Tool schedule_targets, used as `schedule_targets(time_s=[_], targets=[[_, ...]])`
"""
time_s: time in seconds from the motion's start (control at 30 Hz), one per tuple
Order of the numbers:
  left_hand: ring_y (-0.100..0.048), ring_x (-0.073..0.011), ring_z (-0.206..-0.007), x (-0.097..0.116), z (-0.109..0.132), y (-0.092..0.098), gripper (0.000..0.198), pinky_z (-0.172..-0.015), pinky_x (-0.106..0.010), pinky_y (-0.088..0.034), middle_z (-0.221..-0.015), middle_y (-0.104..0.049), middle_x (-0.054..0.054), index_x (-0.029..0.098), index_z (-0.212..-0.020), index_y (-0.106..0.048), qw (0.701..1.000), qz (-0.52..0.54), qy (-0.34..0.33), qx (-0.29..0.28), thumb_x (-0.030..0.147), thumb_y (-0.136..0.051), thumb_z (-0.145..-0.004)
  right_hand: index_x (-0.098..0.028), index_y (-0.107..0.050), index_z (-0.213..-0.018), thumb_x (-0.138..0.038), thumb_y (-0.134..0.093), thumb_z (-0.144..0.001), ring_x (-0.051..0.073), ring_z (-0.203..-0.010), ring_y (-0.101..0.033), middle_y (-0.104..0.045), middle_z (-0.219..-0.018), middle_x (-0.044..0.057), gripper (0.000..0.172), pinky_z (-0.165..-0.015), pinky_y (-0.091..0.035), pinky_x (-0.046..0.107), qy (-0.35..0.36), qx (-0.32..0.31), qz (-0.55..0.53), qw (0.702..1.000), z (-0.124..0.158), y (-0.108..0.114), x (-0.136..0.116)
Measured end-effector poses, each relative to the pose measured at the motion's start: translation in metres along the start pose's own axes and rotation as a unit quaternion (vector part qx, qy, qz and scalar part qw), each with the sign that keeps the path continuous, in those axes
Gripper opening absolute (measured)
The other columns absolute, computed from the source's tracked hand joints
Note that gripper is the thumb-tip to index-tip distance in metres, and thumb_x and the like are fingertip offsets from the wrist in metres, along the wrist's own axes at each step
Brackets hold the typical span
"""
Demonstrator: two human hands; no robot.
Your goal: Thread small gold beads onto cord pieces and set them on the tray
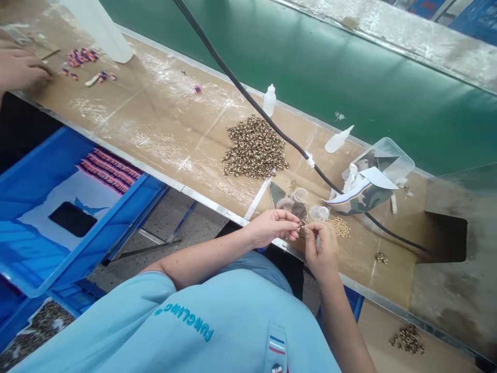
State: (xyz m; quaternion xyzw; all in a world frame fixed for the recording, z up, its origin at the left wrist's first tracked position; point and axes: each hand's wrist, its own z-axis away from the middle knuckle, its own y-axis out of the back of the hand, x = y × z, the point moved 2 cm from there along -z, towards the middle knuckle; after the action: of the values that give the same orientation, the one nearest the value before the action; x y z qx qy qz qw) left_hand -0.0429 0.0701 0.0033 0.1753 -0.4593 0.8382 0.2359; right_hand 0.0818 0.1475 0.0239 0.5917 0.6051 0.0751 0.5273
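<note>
The tan bench carries a heap of what look like patterned beads, a smaller pale pile, purple-orange pieces, an upright dropper bottle, another on its side, a black cable and a plastic tub

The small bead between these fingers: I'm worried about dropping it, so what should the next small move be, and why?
Probably ease the left hand and right hand slightly farther over the bench top. The small bead is pinched close to the bench's metal edge, so a slip there could send it over the edge.
</note>
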Motion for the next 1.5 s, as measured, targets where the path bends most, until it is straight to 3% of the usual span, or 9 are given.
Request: schedule_targets(time_s=[0.27, 0.6, 0.83, 0.97, 1.2, 1.33, 1.5], targets=[[-0.061, -0.008, -0.053, -0.001, -0.001, 0.0, 0.027, -0.056, -0.021, -0.049, -0.061, -0.063, -0.001, 0.008, -0.078, -0.058, 1.0, -0.007, 0.004, 0.002, 0.016, -0.079, -0.063, -0.02, -0.051, -0.083, -0.019, -0.047, -0.091, 0.014, -0.075, -0.052, -0.058, -0.077, 0.001, 0.009, -0.067, -0.039, 0.028, 0.002, -0.008, 0.001, 1.0, 0.001, 0.0, 0.0], [-0.061, -0.0092, -0.052, 0.0, 0.001, -0.001, 0.026, -0.057, -0.021, -0.05, -0.057, -0.063, -0.002, 0.007, -0.075, -0.057, 1.0, -0.005, 0.006, 0.008, 0.015, -0.079, -0.063, -0.02, -0.051, -0.086, -0.017, -0.048, -0.091, 0.015, -0.079, -0.054, -0.06, -0.079, 0.002, 0.007, -0.074, -0.039, 0.029, 0.059, 0.003, 0.078, 0.995, 0.002, 0.0, -0.004], [-0.062, -0.0096, -0.053, -0.002, 0.0, 0.0, 0.038, -0.057, -0.022, -0.051, -0.056, -0.064, -0.002, 0.008, -0.074, -0.058, 1.0, -0.009, -0.005, 0.011, 0.024, -0.085, -0.052, -0.02, -0.055, -0.085, -0.018, -0.049, -0.091, 0.014, -0.077, -0.056, -0.062, -0.079, 0.001, 0.008, -0.072, -0.04, 0.029, 0.046, -0.008, 0.05, 0.998, 0.003, 0.002, -0.002], [-0.061, -0.0085, -0.053, -0.005, 0.0, 0.0, 0.048, -0.057, -0.021, -0.05, -0.059, -0.065, -0.002, 0.009, -0.077, -0.059, 1.0, -0.013, -0.02, 0.007, 0.034, -0.087, -0.047, -0.02, -0.057, -0.087, -0.02, -0.051, -0.09, 0.014, -0.078, -0.056, -0.062, -0.081, 0.002, 0.007, -0.07, -0.043, 0.029, 0.004, 0.008, 0.028, 1.0, 0.008, 0.003, -0.002], [-0.062, -0.0081, -0.058, -0.011, 0.004, -0.002, 0.047, -0.061, -0.02, -0.051, -0.061, -0.065, 0.0, 0.011, -0.079, -0.057, 0.996, -0.043, -0.081, -0.004, 0.042, -0.083, -0.054, -0.019, -0.059, -0.09, -0.022, -0.056, -0.087, 0.013, -0.072, -0.056, -0.061, -0.082, 0.003, 0.005, -0.065, -0.047, 0.028, -0.054, 0.049, 0.004, 0.997, 0.017, 0.002, -0.007], [-0.063, -0.008, -0.06, -0.013, 0.005, -0.003, 0.044, -0.064, -0.021, -0.051, -0.062, -0.065, 0.0, 0.011, -0.079, -0.056, 0.994, -0.052, -0.099, 0.005, 0.041, -0.082, -0.058, -0.021, -0.063, -0.102, -0.016, -0.057, -0.085, 0.014, -0.079, -0.059, -0.062, -0.089, 0.005, 0.019, -0.069, -0.048, 0.029, -0.013, 0.081, 0.038, 0.996, 0.022, 0.001, -0.009], [-0.062, -0.008, -0.059, -0.016, 0.003, -0.001, 0.044, -0.063, -0.021, -0.051, -0.061, -0.064, 0.0, 0.011, -0.079, -0.056, 0.994, -0.054, -0.099, 0.01, 0.04, -0.082, -0.058, -0.024, -0.059, -0.115, -0.01, -0.059, -0.083, 0.015, -0.08, -0.061, -0.065, -0.089, 0.004, 0.035, -0.072, -0.048, 0.031, 0.07, 0.077, 0.069, 0.992, 0.025, -0.002, -0.009]])
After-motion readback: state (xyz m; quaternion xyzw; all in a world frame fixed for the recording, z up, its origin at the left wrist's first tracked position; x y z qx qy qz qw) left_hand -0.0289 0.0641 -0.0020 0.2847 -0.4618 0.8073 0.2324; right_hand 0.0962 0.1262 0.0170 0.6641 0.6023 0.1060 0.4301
